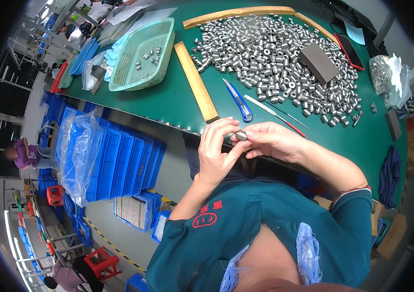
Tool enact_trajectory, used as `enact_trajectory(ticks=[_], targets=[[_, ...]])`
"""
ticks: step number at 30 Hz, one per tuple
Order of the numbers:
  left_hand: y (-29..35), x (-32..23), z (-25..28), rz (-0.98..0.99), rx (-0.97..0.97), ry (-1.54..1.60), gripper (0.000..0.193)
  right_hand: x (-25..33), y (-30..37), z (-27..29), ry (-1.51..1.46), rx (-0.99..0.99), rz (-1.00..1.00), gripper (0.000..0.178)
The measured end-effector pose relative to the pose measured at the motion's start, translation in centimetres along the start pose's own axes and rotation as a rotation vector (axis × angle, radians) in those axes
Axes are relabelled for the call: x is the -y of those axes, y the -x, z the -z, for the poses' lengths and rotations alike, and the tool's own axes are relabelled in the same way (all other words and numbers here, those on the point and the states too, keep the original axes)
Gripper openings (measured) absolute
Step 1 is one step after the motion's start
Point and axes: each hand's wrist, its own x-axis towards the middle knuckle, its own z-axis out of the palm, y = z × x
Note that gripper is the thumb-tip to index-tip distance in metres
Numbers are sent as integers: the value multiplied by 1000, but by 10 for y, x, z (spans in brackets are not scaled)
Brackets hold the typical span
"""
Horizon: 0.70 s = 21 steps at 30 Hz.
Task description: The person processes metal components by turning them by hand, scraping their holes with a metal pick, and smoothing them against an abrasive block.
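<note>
Close to the table's near edge, my left hand (215, 150) and my right hand (279, 142) meet around one short metal sleeve (241, 136). Both hands have their fingers curled in a pinch on it. Beyond them spreads a big heap of similar shiny metal sleeves (265, 63), some showing a round hole at the end. A blue utility knife (238, 100) lies just past my left fingers. To its right are a flat file (272, 114) and a thin needle-like tool (287, 114).
Wooden strips (196, 82) border the heap, and a dark grey block (319, 63) rests on it. A pale green basket (143, 58) at left holds several sleeves. At right sit a bag of parts (387, 78) and a red-edged tablet-like object (349, 51). Blue crates (114, 160) stand beside the table.
</note>
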Motion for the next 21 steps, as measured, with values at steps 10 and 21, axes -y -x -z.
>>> enact_trajectory(ticks=[10, 21], targets=[[-2, 2, 0, -89, -21, -28, 29, -3, -6, 6, -74, 96, -4, 33], [-114, 101, 90, -132, -230, -841, 24, -4, -4, 6, 64, -56, 72, 37]])
